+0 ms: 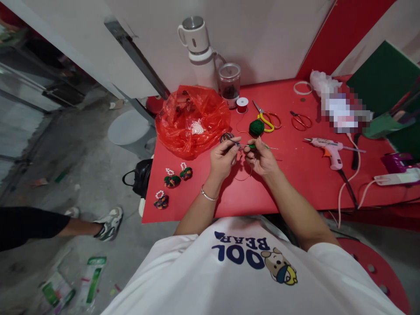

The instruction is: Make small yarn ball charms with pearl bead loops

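Observation:
Both of my hands are raised over the red table (288, 183), close together. My left hand (223, 158) pinches a small multicoloured yarn piece (226, 137) between its fingertips. My right hand (260, 157) is closed around a thin crochet hook with a green grip (252, 146), whose tip points toward the left hand. A strand of yarn loops down from the hands onto the table. A green yarn ball (256, 127) lies just behind the hands.
A red plastic bag (192, 120) holding white beads lies at the left. Three finished yarn pieces with bead loops (172, 181) sit near the left edge. Yellow scissors (266, 119), red scissors (300, 121), a pink glue gun (330, 151), a thread spool (242, 105), a jar (229, 83) and a white jug (197, 41) are farther back. Another person's leg and shoe (110, 223) are on the floor at left.

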Demonstrator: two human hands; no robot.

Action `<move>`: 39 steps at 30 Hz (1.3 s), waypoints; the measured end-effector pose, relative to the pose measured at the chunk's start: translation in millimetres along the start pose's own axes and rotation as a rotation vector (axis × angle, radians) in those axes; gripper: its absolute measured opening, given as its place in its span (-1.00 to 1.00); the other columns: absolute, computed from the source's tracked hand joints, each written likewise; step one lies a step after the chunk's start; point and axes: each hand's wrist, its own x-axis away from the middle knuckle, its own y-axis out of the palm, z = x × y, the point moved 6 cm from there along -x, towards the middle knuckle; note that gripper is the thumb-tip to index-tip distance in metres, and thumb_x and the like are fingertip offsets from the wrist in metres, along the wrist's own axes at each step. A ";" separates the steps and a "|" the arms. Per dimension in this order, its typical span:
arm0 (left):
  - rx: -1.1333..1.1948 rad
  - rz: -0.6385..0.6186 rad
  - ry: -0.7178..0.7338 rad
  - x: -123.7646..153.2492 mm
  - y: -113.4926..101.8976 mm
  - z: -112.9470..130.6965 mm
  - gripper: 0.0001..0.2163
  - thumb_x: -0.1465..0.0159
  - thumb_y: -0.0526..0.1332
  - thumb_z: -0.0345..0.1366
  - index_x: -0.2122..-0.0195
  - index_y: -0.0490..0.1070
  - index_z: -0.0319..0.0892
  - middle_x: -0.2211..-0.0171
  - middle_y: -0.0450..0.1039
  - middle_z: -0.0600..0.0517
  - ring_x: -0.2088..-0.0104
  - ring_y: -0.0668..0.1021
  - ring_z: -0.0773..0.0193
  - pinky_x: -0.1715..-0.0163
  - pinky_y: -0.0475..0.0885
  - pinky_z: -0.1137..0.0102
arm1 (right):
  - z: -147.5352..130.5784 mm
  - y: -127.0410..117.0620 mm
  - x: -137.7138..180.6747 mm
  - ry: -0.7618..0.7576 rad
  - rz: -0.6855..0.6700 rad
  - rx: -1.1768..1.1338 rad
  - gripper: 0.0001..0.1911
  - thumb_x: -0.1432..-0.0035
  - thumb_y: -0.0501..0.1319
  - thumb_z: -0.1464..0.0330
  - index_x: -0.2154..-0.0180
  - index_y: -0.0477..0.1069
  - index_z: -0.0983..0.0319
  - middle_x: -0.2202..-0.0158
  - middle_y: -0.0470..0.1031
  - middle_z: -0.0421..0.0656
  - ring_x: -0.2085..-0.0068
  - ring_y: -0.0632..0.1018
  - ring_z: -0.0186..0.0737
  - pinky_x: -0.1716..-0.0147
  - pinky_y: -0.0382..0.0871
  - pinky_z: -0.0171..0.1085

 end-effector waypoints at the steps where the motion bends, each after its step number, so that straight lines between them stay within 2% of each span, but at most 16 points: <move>1: -0.022 0.006 0.012 -0.3 -0.5 -0.2 -0.67 -0.14 0.54 -0.10 0.11 0.70 -0.11 0.53 0.45 0.13 0.63 0.29 0.52 0.61 0.22 0.54 | 0.0 0.3 0.0 -0.003 -0.005 -0.001 -0.57 0.00 0.55 0.04 0.33 0.51 0.19 0.51 0.59 -0.30 0.60 0.43 -0.52 0.70 0.23 -0.54; 5: -0.070 0.022 0.034 -0.1 -2.6 0.6 -0.64 -0.08 0.56 -0.13 0.10 0.70 -0.09 0.34 0.62 0.03 0.44 0.49 0.43 0.43 0.40 0.51 | -0.3 0.0 0.0 -0.013 0.021 0.003 -0.59 -0.01 0.55 0.05 0.34 0.52 0.20 0.52 0.59 -0.31 0.60 0.43 -0.52 0.69 0.24 -0.54; 8: -0.047 -0.001 0.008 0.7 -1.9 0.5 -0.63 -0.11 0.53 -0.16 0.05 0.69 -0.07 0.18 0.66 -0.03 0.52 0.43 0.48 0.53 0.33 0.52 | -0.2 -0.3 0.0 -0.013 0.043 0.018 -0.58 0.02 0.56 0.05 0.35 0.52 0.20 0.53 0.59 -0.31 0.60 0.44 -0.52 0.69 0.25 -0.55; 10: -0.034 -0.007 0.018 1.0 -1.6 1.8 -0.65 -0.12 0.52 -0.18 0.05 0.69 -0.05 0.15 0.67 -0.03 0.55 0.39 0.52 0.57 0.29 0.53 | -0.6 -0.1 -0.2 -0.024 0.042 0.024 -0.55 0.05 0.57 0.03 0.34 0.52 0.21 0.53 0.59 -0.31 0.60 0.45 -0.53 0.69 0.26 -0.56; 12: -0.046 0.011 0.026 0.8 -2.2 2.3 -0.67 -0.13 0.53 -0.17 0.08 0.69 -0.06 0.18 0.67 -0.02 0.58 0.37 0.54 0.59 0.26 0.53 | -1.1 -0.1 -0.6 -0.034 0.038 0.040 -0.55 0.03 0.56 0.02 0.34 0.51 0.20 0.53 0.59 -0.32 0.60 0.45 -0.53 0.68 0.26 -0.57; 15: -0.097 0.055 0.014 0.0 -4.2 1.3 -0.68 -0.13 0.53 -0.09 0.12 0.70 -0.10 0.32 0.65 0.01 0.60 0.34 0.52 0.61 0.25 0.52 | -1.3 -0.3 -0.9 -0.036 0.035 0.070 -0.55 -0.02 0.53 -0.01 0.34 0.50 0.20 0.53 0.59 -0.32 0.60 0.44 -0.53 0.69 0.26 -0.56; 19: -0.145 0.069 0.039 -0.4 -4.7 1.3 -0.67 -0.11 0.54 -0.16 0.11 0.69 -0.13 0.42 0.56 0.07 0.45 0.50 0.42 0.43 0.42 0.50 | -2.9 1.3 0.0 -0.067 0.033 0.089 -0.51 0.08 0.56 -0.04 0.35 0.53 0.19 0.52 0.60 -0.31 0.60 0.44 -0.51 0.69 0.27 -0.54; 23: -0.194 0.103 0.061 1.4 -5.1 1.0 -0.64 -0.14 0.51 -0.26 0.02 0.67 -0.13 0.44 0.50 0.14 0.44 0.48 0.46 0.36 0.44 0.51 | -5.7 3.4 2.8 -0.177 0.079 0.179 -0.47 0.17 0.59 -0.06 0.34 0.59 0.20 0.50 0.62 -0.25 0.57 0.48 -0.47 0.68 0.30 -0.50; 29: -0.269 0.245 0.072 6.2 -6.6 -0.6 -0.65 -0.22 0.43 -0.28 -0.05 0.63 -0.13 0.35 0.58 0.09 0.36 0.55 0.42 0.25 0.48 0.47 | -2.8 5.0 10.1 -0.367 0.179 0.305 -0.55 0.05 0.54 -0.02 0.25 0.66 0.15 0.49 0.60 -0.23 0.50 0.53 -0.37 0.57 0.44 -0.39; 34: -0.044 0.201 -0.031 1.4 -5.2 -15.9 -0.52 -0.14 0.50 -0.19 -0.09 0.59 -0.14 0.41 0.55 0.13 0.44 0.54 0.42 0.33 0.50 0.42 | 1.8 7.2 13.9 -0.424 0.157 0.320 -0.60 0.02 0.54 0.00 0.24 0.68 0.11 0.46 0.62 -0.24 0.49 0.54 -0.37 0.50 0.48 -0.37; 37: 0.088 0.166 -0.121 -2.7 -6.5 -18.6 -0.48 -0.02 0.57 -0.17 -0.02 0.60 -0.16 0.44 0.53 0.14 0.47 0.52 0.41 0.38 0.49 0.42 | -2.1 6.2 14.3 -0.444 0.136 0.348 -0.65 -0.01 0.54 0.04 0.23 0.69 0.08 0.42 0.65 -0.23 0.46 0.56 -0.37 0.46 0.50 -0.37; 39: 0.135 0.148 -0.197 -3.9 -8.6 -15.1 -0.49 0.05 0.59 -0.22 0.05 0.62 -0.18 0.48 0.52 0.14 0.53 0.47 0.45 0.50 0.39 0.49 | -8.2 5.7 13.8 -0.449 0.109 0.413 -0.68 -0.05 0.53 0.07 0.20 0.70 0.07 0.37 0.69 -0.21 0.43 0.59 -0.36 0.42 0.53 -0.34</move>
